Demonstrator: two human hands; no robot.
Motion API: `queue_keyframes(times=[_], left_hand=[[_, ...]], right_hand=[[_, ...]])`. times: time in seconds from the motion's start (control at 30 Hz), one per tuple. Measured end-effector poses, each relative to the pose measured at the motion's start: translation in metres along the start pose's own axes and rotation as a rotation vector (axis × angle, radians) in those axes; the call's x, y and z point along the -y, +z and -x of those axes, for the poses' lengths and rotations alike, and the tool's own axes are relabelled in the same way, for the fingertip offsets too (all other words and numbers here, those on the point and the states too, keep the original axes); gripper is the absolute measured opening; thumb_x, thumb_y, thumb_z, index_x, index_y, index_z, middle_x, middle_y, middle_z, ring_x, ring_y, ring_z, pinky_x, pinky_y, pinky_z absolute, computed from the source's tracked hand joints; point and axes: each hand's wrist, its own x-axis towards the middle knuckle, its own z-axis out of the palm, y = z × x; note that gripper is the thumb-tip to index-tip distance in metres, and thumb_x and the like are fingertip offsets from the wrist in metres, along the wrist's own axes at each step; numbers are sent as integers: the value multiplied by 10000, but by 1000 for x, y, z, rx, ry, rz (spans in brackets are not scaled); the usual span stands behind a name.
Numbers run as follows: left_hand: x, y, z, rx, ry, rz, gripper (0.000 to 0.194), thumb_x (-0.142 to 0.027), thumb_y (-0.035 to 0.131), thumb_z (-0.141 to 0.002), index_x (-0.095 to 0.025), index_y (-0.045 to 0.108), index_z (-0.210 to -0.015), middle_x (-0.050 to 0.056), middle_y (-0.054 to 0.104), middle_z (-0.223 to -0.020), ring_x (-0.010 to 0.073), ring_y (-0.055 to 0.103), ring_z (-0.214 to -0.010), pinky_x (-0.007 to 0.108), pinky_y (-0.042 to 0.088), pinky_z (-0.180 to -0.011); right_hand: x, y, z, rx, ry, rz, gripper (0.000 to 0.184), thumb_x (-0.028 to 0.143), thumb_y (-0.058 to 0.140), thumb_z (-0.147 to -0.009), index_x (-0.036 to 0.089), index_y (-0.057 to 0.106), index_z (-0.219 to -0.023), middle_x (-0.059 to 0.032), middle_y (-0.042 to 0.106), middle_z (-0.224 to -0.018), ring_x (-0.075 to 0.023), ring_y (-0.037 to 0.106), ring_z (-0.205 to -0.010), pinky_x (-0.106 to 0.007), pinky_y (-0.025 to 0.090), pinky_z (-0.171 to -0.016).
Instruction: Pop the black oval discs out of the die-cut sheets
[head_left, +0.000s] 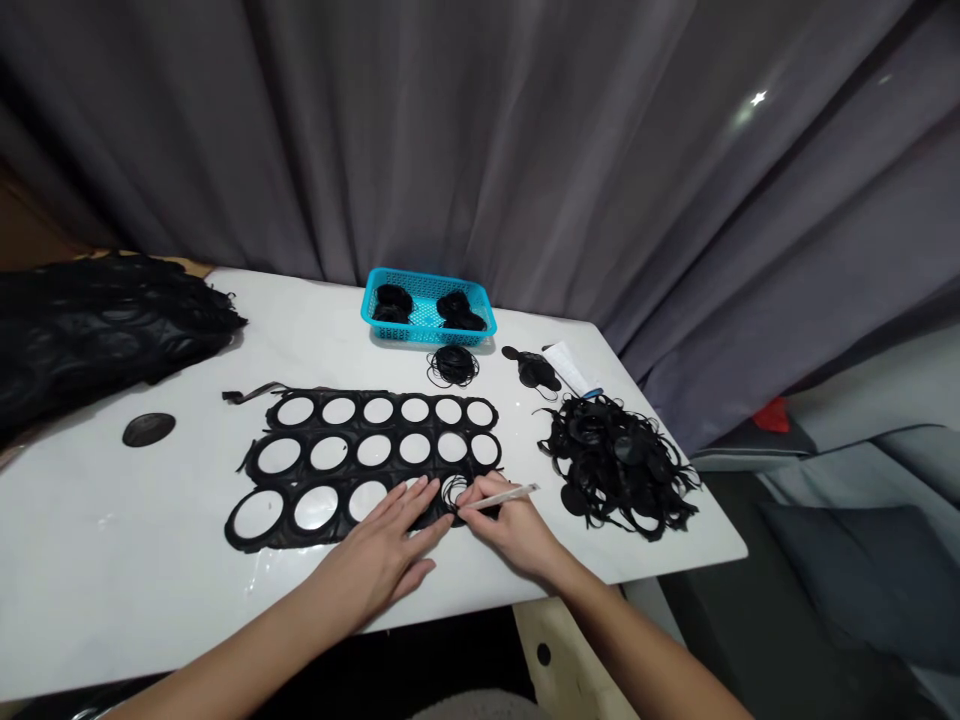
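Note:
A thin black sheet with rows of round holes (pixel 355 478) lies flat on the white table, which shows through the holes. My left hand (pixel 391 537) rests on its near edge, fingers stretched out and pressing it down. In my right hand (pixel 504 520) a slim pale pen-shaped tool (pixel 501 497) is pinched, its lower end at the last hole of the nearest row. Thin black rings (pixel 452 490) lie loosely around that tip, close to my left fingertips. What kind of tip the tool has is too small to tell.
Behind the sheet stands a blue basket (pixel 429 334) with black ring bundles, and a loose bundle (pixel 453 366) in front. Black scraps (pixel 619 465) heap up at right; a large black stack (pixel 105 330) is at left. A grey curtain (pixel 450 130) hangs behind the table (pixel 187 560).

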Motion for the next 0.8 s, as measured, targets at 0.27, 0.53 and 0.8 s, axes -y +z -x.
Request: queue_keyframes(times=[0.27, 0.53, 0.8], left_hand=[[0, 1, -1, -43, -12, 61, 523, -240, 613, -933, -263, 500, -1444, 132, 347, -1606, 330, 387, -1442, 504, 374, -1153], [0, 2, 0, -54, -16, 81, 482, -241, 598, -943, -275, 526, -1419, 100, 326, -1621, 315, 380, -1448, 493, 352, -1171], [0, 1, 0, -45, -15, 77, 494, -238, 610, -933, -268, 524, -1419, 116, 348, -1608, 321, 390, -1442, 501, 368, -1161]], right_hand=[[1, 5, 3, -30, -121, 174, 131, 159, 645, -905, 237, 624, -802, -10, 722, -925, -218, 590, -934, -369, 416, -852], [-4, 4, 7, -42, -72, 122, 121, 206, 658, -917, 247, 647, -804, -8, 737, -994, -217, 627, -989, -399, 394, -944], [-4, 4, 0, -63, -18, 4, 135, 205, 652, -894, 228, 637, -762, -12, 726, -930, -206, 634, -945, -364, 438, -908]])
